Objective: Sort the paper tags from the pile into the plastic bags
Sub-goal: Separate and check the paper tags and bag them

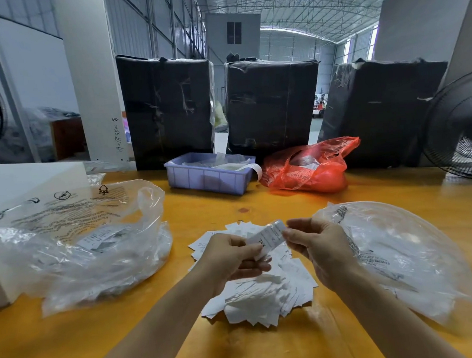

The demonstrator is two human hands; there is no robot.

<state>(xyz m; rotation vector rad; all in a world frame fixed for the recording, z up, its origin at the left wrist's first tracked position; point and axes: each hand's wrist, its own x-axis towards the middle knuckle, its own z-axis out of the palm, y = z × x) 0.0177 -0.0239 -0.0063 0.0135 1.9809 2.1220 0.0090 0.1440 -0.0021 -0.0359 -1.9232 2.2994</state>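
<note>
**Mid-sort, one tag between both hands**

So I've got a single paper tag (pixel 267 237) pinched from both ends, held just above the pile of tags (pixel 262 292). My left hand (pixel 234 259) has its fingers curled around the tag's lower end, and my right hand (pixel 316 246) nips the upper end between thumb and fingertips. The tag has small print on it, too blurry for me to read.

The pile sits on the yellow table (pixel 242 347), directly under my hands, a messy fan of white slips.

Left of the pile is a crumpled clear plastic bag (pixel 87 247) with printed warning text and what look like a few tags already inside. Right of the pile is the other clear bag (pixel 398 250), puffed up, also printed; some white slips show through its near edge.

Beyond the pile there's a purple bin (pixel 209 178), a red plastic bag (pixel 310 170) just right of it, and three black wrapped boxes (pixel 271 105) behind those.
</note>
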